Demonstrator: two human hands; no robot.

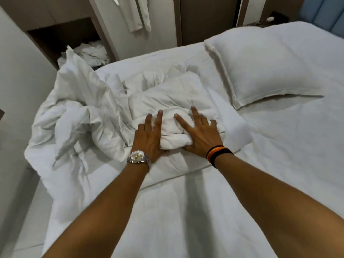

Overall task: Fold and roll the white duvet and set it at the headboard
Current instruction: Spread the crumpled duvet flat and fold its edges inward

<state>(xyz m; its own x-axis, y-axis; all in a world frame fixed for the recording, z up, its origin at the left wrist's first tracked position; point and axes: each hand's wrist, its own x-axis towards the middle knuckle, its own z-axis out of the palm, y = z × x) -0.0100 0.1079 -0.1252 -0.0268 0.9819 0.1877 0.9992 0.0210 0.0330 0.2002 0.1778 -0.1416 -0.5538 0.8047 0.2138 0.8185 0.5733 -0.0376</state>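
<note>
The white duvet [89, 116] lies crumpled across the left half of the bed, with a heap hanging over the bed's left edge and a tighter bunched roll in the middle. My left hand [149, 138], wearing a metal watch, presses on the roll's left side with fingers spread. My right hand [199, 135], with a striped wristband, lies flat on the roll's right side, its thumb tucked under a fold. The blue padded headboard [323, 13] shows at the far right top corner.
A white pillow [264, 71] lies on the bed sheet [279, 155] to the right of the roll. A dark wall niche [61, 38] with crumpled white linen [93, 54] stands beyond the bed's left corner. White cloth [137, 13] hangs on the wall panels.
</note>
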